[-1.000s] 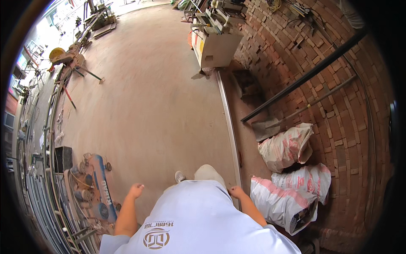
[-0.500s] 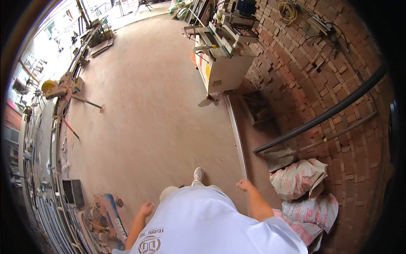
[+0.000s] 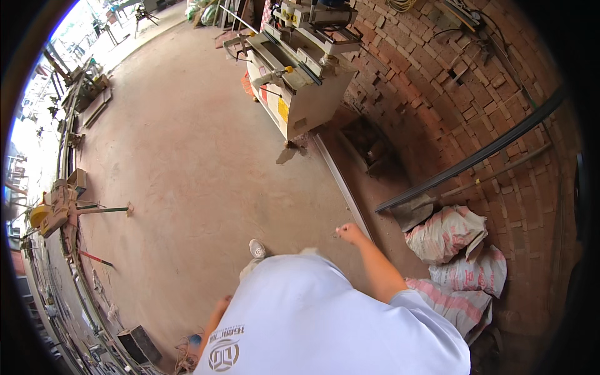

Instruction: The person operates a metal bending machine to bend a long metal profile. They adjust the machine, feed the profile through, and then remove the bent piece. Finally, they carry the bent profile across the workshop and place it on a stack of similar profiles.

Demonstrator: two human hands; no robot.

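Observation:
My right hand [image 3: 351,233] swings out ahead of my body, its fingers curled closed. A tiny dark spot shows at the fingertips, too small to name. Below that hand a long metal strip [image 3: 344,187] lies along the floor. My left hand [image 3: 223,304] hangs low beside my white shirt [image 3: 325,319], which partly covers it; its fingers cannot be made out. One light shoe [image 3: 257,249] shows on the floor in front of me.
A white machine cabinet [image 3: 312,103] stands ahead, by a brick wall [image 3: 437,94]. To the right are dark long bars [image 3: 475,156], a shovel [image 3: 414,212] and stuffed sacks [image 3: 447,234]. A yellow-guarded saw [image 3: 56,209], metal racks and a dark box [image 3: 139,345] line the left.
My view has turned and moved forward; the machine and the saw sit nearer. The right hand has swung forward, while the left has dropped back beside the shirt. A shoe has stepped to the left.

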